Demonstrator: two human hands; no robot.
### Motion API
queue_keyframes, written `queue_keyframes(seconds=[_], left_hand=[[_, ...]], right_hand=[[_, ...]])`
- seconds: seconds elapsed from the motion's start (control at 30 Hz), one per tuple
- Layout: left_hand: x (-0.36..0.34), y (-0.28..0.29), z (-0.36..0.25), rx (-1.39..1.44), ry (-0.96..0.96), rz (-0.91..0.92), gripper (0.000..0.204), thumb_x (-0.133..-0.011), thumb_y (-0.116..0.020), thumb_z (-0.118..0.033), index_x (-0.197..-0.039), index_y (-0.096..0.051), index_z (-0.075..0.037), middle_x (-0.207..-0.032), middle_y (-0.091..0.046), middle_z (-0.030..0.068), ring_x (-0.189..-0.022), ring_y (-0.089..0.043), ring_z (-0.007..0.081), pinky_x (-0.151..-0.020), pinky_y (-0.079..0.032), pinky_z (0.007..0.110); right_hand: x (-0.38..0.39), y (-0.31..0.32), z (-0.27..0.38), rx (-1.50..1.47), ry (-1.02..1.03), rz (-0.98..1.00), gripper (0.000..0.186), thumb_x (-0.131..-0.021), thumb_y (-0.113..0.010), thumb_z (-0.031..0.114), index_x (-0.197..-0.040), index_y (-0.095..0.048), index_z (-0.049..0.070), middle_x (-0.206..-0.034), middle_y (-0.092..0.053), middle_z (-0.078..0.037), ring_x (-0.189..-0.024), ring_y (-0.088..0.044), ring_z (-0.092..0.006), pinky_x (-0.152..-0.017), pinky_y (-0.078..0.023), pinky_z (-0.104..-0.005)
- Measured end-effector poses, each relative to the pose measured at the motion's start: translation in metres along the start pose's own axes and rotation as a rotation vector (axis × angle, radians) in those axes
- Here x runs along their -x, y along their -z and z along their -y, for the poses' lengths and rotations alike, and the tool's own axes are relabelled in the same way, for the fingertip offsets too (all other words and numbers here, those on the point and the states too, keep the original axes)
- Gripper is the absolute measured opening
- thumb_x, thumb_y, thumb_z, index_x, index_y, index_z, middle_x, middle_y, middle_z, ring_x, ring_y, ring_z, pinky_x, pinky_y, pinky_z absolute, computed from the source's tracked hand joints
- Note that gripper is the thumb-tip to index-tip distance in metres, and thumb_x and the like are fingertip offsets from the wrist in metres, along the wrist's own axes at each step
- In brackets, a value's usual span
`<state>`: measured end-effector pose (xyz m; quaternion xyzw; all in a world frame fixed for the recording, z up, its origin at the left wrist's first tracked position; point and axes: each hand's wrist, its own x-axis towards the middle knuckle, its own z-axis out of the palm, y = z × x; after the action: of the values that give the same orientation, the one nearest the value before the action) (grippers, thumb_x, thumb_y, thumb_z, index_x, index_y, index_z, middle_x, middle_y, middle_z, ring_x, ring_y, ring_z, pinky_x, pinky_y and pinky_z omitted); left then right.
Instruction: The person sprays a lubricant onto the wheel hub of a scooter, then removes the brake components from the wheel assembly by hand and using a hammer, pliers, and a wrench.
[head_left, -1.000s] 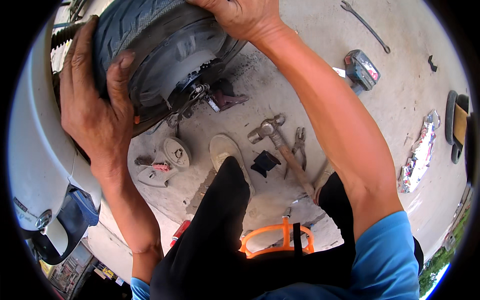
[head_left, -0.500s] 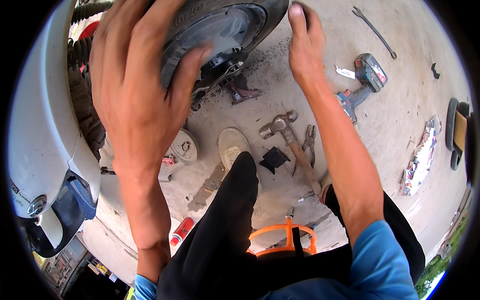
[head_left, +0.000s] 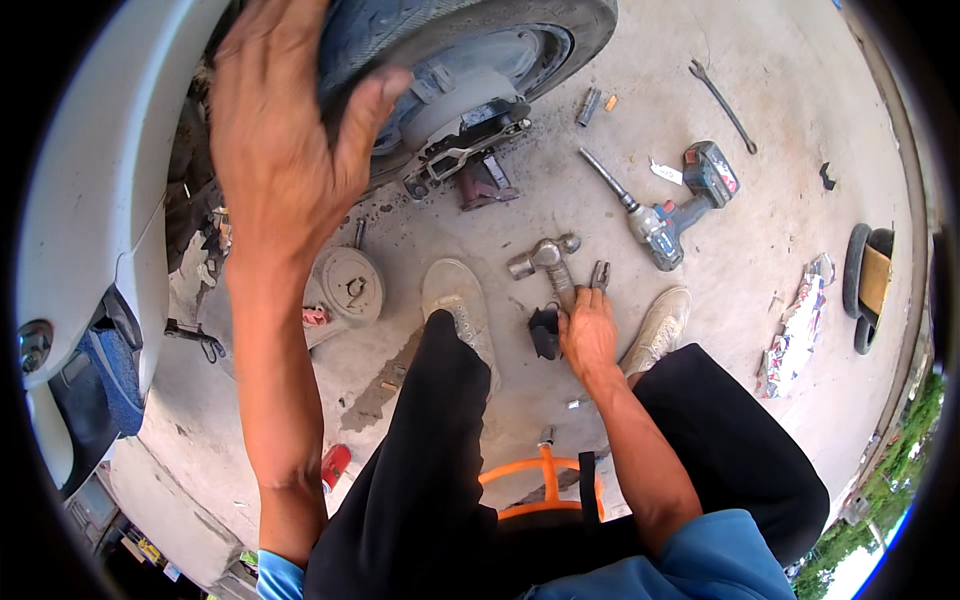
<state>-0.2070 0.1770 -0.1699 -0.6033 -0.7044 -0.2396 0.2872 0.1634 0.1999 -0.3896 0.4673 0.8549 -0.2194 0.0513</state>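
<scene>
"On the gray floor (head_left: 735,310), what is the right hand (head_left: 588,335) doing?"

"It is resting over the hammer (head_left: 549,252), covering the wooden handle. The metal head is poking out past the fingers."

"Is it squeezing the handle?"

"I can't tell, because the hand is hiding that part. The fingers are bending, though. The pliers (head_left: 601,274) are lying just beside them, and a small black piece (head_left: 544,332) is sitting next to the thumb."

"And the left hand (head_left: 295,130)?"

"It is hanging in front of the big black wheel (head_left: 465,65), up near the top. Its thumb is sticking far out from its fingers, and it is holding nothing. I can't tell if it is touching the tire."

"What else is lying around?"

"A power tool (head_left: 668,225) is lying on the right, and a long wrench (head_left: 724,105) is lying above it. A round, pale part (head_left: 352,285) is lying below the wheel."
</scene>
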Motion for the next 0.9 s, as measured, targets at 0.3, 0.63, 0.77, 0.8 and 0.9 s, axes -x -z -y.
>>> queue_keyframes(seconds=[0.3, 0.63, 0.77, 0.8, 0.9], left_hand=[[-0.006, 0.005, -0.001, 0.095, 0.111, 0.021, 0.066, -0.088, -0.074, -0.029, -0.145, -0.055, -0.002, -0.138, -0.06, 0.0223, -0.122, -0.059, 0.0426, -0.104, -0.048, 0.049], [-0.035, 0.002, -0.02, 0.04, 0.09, 0.004, 0.061, -0.083, -0.075, -0.023, -0.137, -0.059, 0.001, -0.136, -0.062, 0.0189, -0.123, -0.06, 0.0374, -0.102, -0.05, 0.045], [-0.068, -0.016, -0.018, 0.052, -0.101, 0.113, 0.053, -0.085, -0.076, -0.029, -0.123, -0.063, 0.006, -0.123, -0.068, 0.0181, -0.121, -0.062, 0.0342, -0.101, -0.051, 0.042], [-0.072, -0.017, -0.013, 0.144, -0.101, 0.135, 0.052, -0.086, -0.075, -0.028, -0.123, -0.063, 0.006, -0.123, -0.068, 0.0196, -0.121, -0.062, 0.0346, -0.102, -0.05, 0.042], [-0.069, -0.018, -0.011, 0.283, -0.112, 0.08, 0.047, -0.091, -0.067, -0.026, -0.124, -0.064, 0.007, -0.123, -0.069, 0.0239, -0.12, -0.063, 0.0367, -0.106, -0.049, 0.043]], right_hand=[[-0.011, 0.067, 0.041, -1.071, -0.516, 0.625, 0.019, -0.093, -0.069, 0.01, -0.106, -0.058, 0.002, -0.078, -0.062, -0.007, -0.057, -0.057, -0.0155, -0.05, -0.048, -0.0327], [0.034, 0.13, 0.092, -0.707, 0.044, 0.22, 0.055, -0.089, -0.077, 0.024, -0.131, -0.054, -0.002, -0.09, -0.071, -0.021, -0.075, -0.07, -0.0333, -0.075, -0.054, -0.0419], [0.019, 0.13, 0.11, -0.547, 0.096, 0.401, 0.06, -0.09, -0.078, 0.028, -0.134, -0.054, -0.004, -0.089, -0.07, -0.022, -0.072, -0.069, -0.0327, -0.071, -0.054, -0.0404], [0.018, 0.133, 0.116, -0.485, 0.1, 0.39, 0.057, -0.093, -0.075, 0.029, -0.135, -0.054, -0.005, -0.091, -0.071, -0.024, -0.074, -0.07, -0.0375, -0.072, -0.055, -0.0423], [0.024, 0.116, 0.106, -0.341, 0.266, 0.19, 0.053, -0.096, -0.072, 0.028, -0.134, -0.055, -0.005, -0.094, -0.072, -0.027, -0.076, -0.072, -0.0418, -0.069, -0.057, -0.0456]])
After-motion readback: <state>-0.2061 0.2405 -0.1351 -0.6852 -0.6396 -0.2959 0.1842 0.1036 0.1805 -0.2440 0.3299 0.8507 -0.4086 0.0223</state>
